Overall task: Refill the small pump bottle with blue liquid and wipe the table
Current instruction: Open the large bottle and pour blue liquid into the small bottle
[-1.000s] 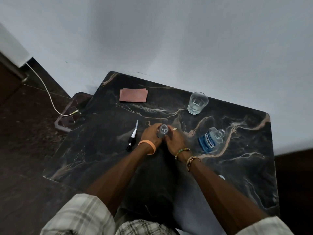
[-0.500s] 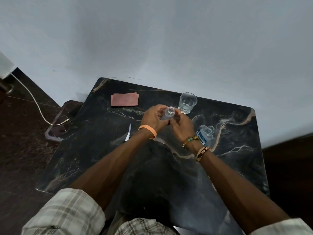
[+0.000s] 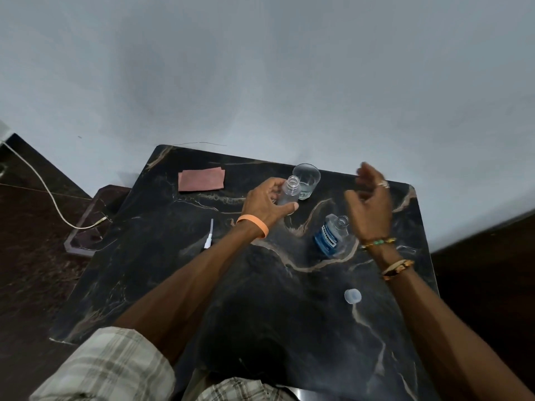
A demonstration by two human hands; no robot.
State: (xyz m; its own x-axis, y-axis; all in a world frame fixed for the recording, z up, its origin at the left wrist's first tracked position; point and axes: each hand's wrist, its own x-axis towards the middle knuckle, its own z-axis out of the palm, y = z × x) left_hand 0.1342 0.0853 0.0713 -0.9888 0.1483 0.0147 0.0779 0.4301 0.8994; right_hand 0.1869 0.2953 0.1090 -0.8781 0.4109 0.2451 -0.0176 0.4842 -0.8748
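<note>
Left hand (image 3: 266, 205) holds the small bottle (image 3: 289, 192), right hand (image 3: 370, 206) is loose and empty; it likely grabs the blue bottle (image 3: 328, 237) next

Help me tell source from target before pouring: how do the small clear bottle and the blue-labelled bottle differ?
The small bottle is gripped by the left hand; the blue-labelled bottle stands free on the table. The small bottle looks clear with no blue inside; the blue-labelled bottle holds blue liquid. The small bottle is slimmer, the blue-labelled bottle broader. Both have uncapped, open necks.
</note>
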